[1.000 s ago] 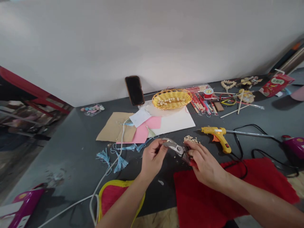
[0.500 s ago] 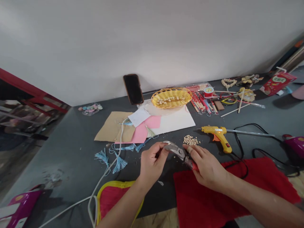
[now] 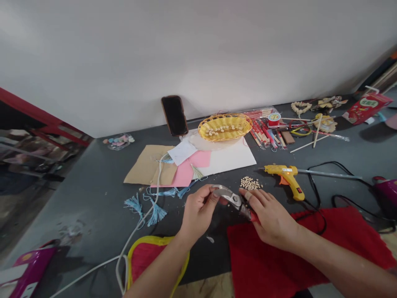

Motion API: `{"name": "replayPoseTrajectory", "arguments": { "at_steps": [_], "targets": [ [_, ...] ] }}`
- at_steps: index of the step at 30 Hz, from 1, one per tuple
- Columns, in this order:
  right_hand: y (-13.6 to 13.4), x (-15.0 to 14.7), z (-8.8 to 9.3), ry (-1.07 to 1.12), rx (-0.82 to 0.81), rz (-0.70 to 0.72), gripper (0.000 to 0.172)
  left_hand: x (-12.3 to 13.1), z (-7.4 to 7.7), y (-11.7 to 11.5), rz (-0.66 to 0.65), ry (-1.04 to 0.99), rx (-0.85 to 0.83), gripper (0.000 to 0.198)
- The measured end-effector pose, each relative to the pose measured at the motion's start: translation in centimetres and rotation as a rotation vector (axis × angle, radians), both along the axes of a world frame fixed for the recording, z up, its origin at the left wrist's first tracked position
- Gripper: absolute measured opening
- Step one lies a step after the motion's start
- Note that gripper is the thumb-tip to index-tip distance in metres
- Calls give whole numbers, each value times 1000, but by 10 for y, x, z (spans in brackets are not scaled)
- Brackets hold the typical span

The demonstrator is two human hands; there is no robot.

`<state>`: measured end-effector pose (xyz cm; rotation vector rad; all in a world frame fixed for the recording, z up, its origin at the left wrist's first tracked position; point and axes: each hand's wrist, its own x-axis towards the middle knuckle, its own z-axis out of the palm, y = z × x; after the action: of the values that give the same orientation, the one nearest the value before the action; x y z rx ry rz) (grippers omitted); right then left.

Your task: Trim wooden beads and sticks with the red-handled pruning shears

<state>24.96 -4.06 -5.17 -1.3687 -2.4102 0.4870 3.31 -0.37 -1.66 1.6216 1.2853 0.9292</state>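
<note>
My left hand point(image 3: 197, 214) pinches the steel jaw end of a pair of red-handled pliers point(image 3: 231, 197). My right hand point(image 3: 271, 217) grips the same tool near its red handles, with a bandage on one finger. Anything small between the jaws is hidden by my fingers. A small heap of wooden beads point(image 3: 249, 183) lies just beyond my right fingers. Nearest my left hand, blue tassels point(image 3: 156, 214) rest on the grey table point(image 3: 93, 198), and a yellow hot glue gun point(image 3: 287, 176) lies to the right of the beads.
A wicker basket holding beads point(image 3: 225, 127) and a propped phone point(image 3: 175, 116) stand against the wall, behind layered papers point(image 3: 226, 157). Sticks and craft supplies point(image 3: 310, 128) crowd the back right. A red cloth point(image 3: 297, 248) lies under my right forearm, and a white cord point(image 3: 130, 252) runs at front left.
My hands have parted slightly and the pliers have turned a little, with my right fingers shifting back toward the handles. The whole scene has drifted slightly as my head moved.
</note>
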Motion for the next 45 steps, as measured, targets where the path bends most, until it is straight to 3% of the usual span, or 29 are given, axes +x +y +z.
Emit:
{"name": "replayPoseTrajectory", "arguments": {
  "at_steps": [14, 19, 23, 28, 31, 38, 45],
  "targets": [
    [0, 0, 4, 86, -27, 61, 67, -5, 3, 3, -111, -405, -444, 30],
    [-1, -1, 5, 68, -53, 61, 64, -4, -2, 3, -95, -368, -434, 29],
    [2, 0, 3, 42, -42, 21, 66, -2, -5, 2, -41, -230, -293, 28],
    [2, 1, 0, -16, -15, -30, 74, 1, -4, -1, 127, -75, -135, 18],
    [1, 1, -1, -24, -1, -27, 75, 1, -3, -2, 124, -43, -75, 16],
    [2, 1, 1, -7, -2, -9, 71, -4, -5, 2, -23, -269, -264, 21],
    [1, -1, 3, 28, -41, 26, 68, -5, -4, 5, -54, -364, -379, 24]
  ]
}}
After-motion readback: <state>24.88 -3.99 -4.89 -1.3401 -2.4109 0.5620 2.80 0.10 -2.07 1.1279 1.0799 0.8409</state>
